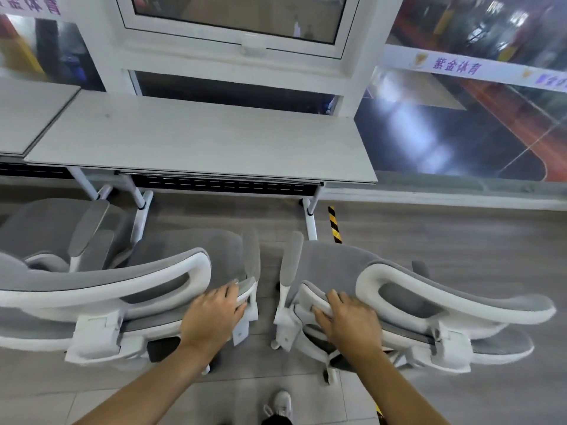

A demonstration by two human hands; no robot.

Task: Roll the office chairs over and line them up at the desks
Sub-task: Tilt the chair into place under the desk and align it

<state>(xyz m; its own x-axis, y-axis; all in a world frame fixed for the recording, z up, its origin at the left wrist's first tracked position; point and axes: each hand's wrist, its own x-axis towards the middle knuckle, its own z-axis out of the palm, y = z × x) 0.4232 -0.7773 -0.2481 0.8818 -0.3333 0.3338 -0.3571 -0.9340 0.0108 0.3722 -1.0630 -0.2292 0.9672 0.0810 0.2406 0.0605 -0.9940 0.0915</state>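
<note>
- The left hand grips the white back frame of the middle chair, fingers curled over its right edge near the armrest.
- The right hand grips the white back frame of the right chair, fingers wrapped over its left edge.
- Both chairs are grey with white frames and face the desk, backs toward the person; they stand side by side with a narrow gap of floor between their armrests.
- The right chair sits near the desk's right leg, partly past the desk's right end.
- A third chair of the same kind stands at the far left, just beside the middle chair, close to the desk legs.
- A second desk adjoins the first on the left.
- A yellow-and-black striped strip lies on the floor by the right desk leg.
- A white shoe shows at the near edge.
</note>
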